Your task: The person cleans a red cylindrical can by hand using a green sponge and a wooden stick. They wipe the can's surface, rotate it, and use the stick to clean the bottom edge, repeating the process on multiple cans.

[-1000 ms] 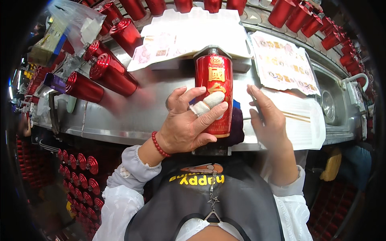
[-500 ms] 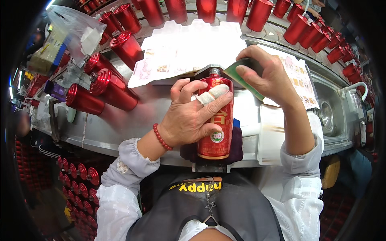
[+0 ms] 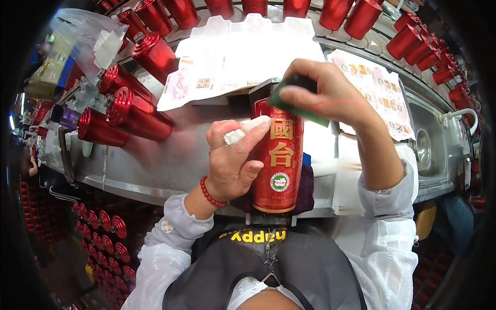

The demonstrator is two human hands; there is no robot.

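A red bottle (image 3: 276, 194) with gold lettering and a round green-and-white emblem lies in front of me, its base toward me, on a dark purple cloth (image 3: 305, 194). My right hand (image 3: 325, 93) grips a flat green scraper (image 3: 304, 109), which is held over the bottle's upper end and hides its neck. At the bottle's left side is my left hand (image 3: 230, 157), thumb apart and some fingers curled. White wrapping (image 3: 253, 125) covers one of its fingers, whose tip is at the bottle's edge. Nothing is gripped in this hand.
White label sheets (image 3: 248, 51) lie beyond the bottle, and another printed sheet (image 3: 374, 90) lies to the right. Several red bottles (image 3: 139, 113) stand at the left, more along a far conveyor (image 3: 356, 49). A metal sink (image 3: 426, 147) is at the right.
My left hand has drawn back from the bottle's front to its left side, uncovering the lettering. My right hand has brought the scraper left, over the bottle's upper end.
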